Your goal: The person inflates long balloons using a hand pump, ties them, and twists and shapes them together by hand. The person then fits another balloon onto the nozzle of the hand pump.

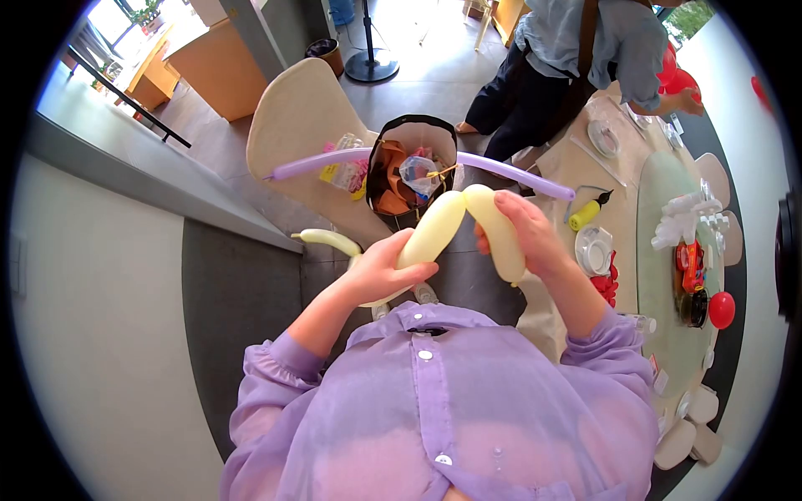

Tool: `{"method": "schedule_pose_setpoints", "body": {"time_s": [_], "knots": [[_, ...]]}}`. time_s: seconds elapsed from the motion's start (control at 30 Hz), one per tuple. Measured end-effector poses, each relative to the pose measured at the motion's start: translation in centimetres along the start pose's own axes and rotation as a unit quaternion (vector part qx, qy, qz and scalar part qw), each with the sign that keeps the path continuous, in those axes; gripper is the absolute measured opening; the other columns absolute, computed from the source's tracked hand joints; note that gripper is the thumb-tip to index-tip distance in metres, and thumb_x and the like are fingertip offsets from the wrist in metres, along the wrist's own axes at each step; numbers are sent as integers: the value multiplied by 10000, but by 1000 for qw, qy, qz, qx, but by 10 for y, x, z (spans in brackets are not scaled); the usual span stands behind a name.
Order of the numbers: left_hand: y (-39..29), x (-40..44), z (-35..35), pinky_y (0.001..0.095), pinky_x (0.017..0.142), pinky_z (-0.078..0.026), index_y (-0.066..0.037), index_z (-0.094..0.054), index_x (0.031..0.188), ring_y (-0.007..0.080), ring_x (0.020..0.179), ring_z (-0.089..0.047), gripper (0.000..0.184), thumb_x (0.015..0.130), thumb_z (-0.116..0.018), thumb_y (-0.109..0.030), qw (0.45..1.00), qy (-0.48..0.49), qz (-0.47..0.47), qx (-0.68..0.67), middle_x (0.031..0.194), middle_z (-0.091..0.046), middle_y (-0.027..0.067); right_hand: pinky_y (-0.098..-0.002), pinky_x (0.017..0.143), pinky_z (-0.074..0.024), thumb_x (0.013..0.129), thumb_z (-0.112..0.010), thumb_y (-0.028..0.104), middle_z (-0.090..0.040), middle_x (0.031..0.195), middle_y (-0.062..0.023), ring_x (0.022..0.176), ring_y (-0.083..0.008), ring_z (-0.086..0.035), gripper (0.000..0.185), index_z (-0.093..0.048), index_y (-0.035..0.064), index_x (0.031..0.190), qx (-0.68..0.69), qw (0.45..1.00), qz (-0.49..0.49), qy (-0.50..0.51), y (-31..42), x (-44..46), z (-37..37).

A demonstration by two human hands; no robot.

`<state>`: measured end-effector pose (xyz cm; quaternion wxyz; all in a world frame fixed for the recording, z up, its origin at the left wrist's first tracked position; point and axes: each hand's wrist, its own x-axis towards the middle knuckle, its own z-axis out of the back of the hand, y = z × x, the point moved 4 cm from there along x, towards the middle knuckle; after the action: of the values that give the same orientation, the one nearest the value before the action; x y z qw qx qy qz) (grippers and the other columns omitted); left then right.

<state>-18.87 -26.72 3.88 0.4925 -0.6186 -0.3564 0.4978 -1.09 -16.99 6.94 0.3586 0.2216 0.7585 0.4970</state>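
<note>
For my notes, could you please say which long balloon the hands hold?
The pale yellow balloon, gripped by left hand and right hand; the purple balloon is unheld.

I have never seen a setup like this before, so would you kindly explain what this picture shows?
There is no machine here, only a person's two bare hands. The single picture comes from a camera worn on that person's head, looking forward and down, so their purple shirt fills the bottom. The left hand and right hand hold a pale yellow balloon, narrowed sharply between two sections. Beyond them is an open bag with things inside. On the table at the right lie white dishes and a yellow-green object with a black tip, perhaps a pump. Another person stands at upper right.
</note>
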Motion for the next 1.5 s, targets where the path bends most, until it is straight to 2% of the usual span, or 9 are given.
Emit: {"method": "schedule_pose_setpoints", "body": {"time_s": [0.1,0.23,0.3,0.4,0.73,0.8,1.1,1.43,1.5], "knots": [[-11,-3,-1,256,613,-462,-19,-469,1098,96,686,-558,378,785,-641,-143,978,-65,-138,142,795,-558,35,-280,589,-513,944,-373,343,-578,781,-74,650,-162,-606,336,-493,48,1049,104,994,-22,-4,-26,9,3],[-6,-1,-4,263,586,-448,-24,-482,1057,113,633,-546,381,781,-652,-224,996,-83,-45,5,811,-577,70,-281,582,-507,950,-325,408,-580,805,-73,640,-166,-607,412,-480,48,1077,57,998,6,-33,-34,16,-12],[-3,5,-11,259,577,-451,-24,-463,1079,113,628,-550,383,801,-635,-222,992,-115,-57,19,809,-579,68,-262,582,-508,941,-369,399,-572,854,-63,631,-152,-602,378,-460,51,1059,129,982,123,-68,-27,19,-24],[-1,14,-19,249,589,-463,-23,-414,1143,122,656,-567,444,816,-624,-239,977,-186,-95,-36,853,-568,71,-232,710,-458,935,-420,364,-550,955,-47,824,-106,-555,361,-438,54,1119,85,975,186,-89,-25,22,-47],[2,7,-6,292,627,-470,-66,-382,1200,167,679,-564,403,856,-502,-238,974,-58,1,-217,842,-551,83,-252,848,-412,862,-571,209,-483,1146,-97,982,-154,-507,459,-389,54,1253,-90,967,224,-82,-11,30,-29],[4,6,-4,293,610,-471,-70,-403,1186,164,669,-569,381,865,-505,-249,975,-55,16,-216,838,-558,81,-296,865,-429,778,-622,136,-437,1225,-126,1008,-239,-504,538,-400,103,1268,-424,815,387,-79,9,20,-41],[1,5,-4,287,590,-479,-79,-447,1143,162,666,-580,356,885,-510,-316,969,-8,40,-242,841,-572,75,-350,787,-485,643,-684,221,-406,1284,-99,1027,-296,-487,507,-542,243,1129,-681,553,465,-118,11,15,-65],[18,-29,4,263,609,-475,-26,-488,1120,126,650,-567,380,835,-610,-246,973,64,138,-176,802,-578,63,-348,706,-498,641,-674,229,-486,1194,-102,984,-318,-516,445,-554,178,1067,-746,510,401,-151,3,31,-38],[18,-33,6,244,600,-463,-9,-520,1055,89,646,-550,354,817,-637,-242,977,40,134,-161,769,-566,24,-349,705,-500,632,-691,241,-519,1151,-94,932,-308,-546,455,-557,175,1062,-741,563,354,-98,-3,33,-34]]}}
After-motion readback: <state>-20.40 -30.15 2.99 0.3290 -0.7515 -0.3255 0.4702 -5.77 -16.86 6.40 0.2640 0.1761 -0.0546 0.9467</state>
